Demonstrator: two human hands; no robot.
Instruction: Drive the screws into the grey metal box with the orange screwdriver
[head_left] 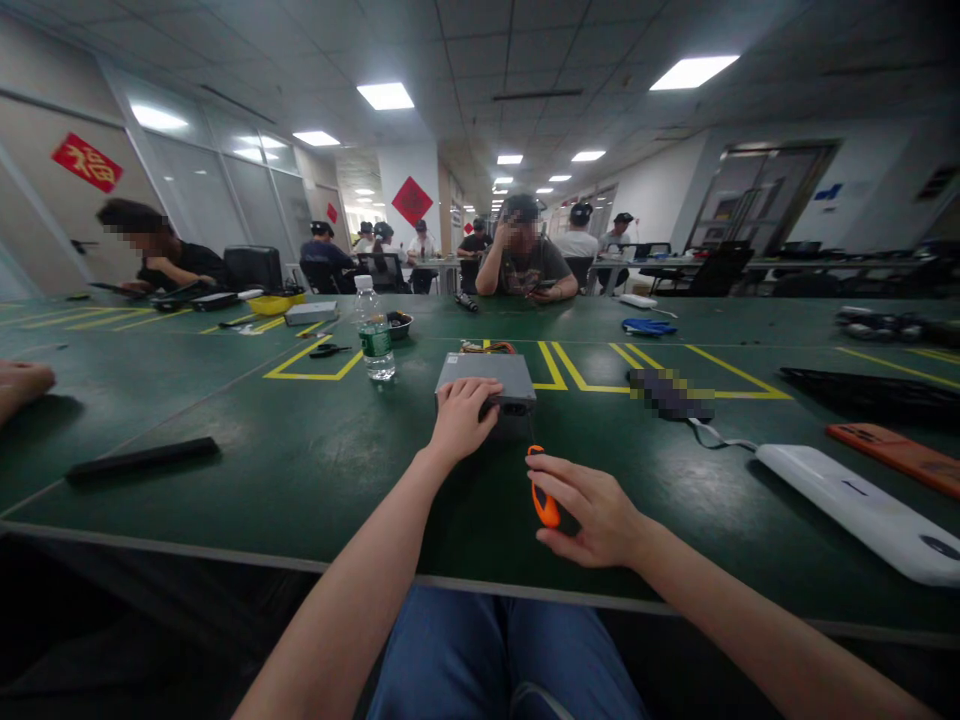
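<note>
A grey metal power supply unit (511, 374) sits on the green table, its power socket facing me and coloured wires (487, 348) bunched at its far side. My left hand (463, 415) holds it from above, fingers over the top left and thumb by the front edge. In my right hand (596, 505) is a screwdriver with an orange and black handle (550, 510), pinched between fingers and thumb. Its thin shaft points up towards the unit's front right corner; whether the tip touches is too small to tell.
Left of the unit stands a water bottle (375, 335), with a bowl (399, 324) behind it. A black bar (142, 460) lies at the left. On the right are a white power bank (855, 500) and an orange phone (896, 455). A person (525, 255) sits opposite; another person's hand (26, 385) rests far left.
</note>
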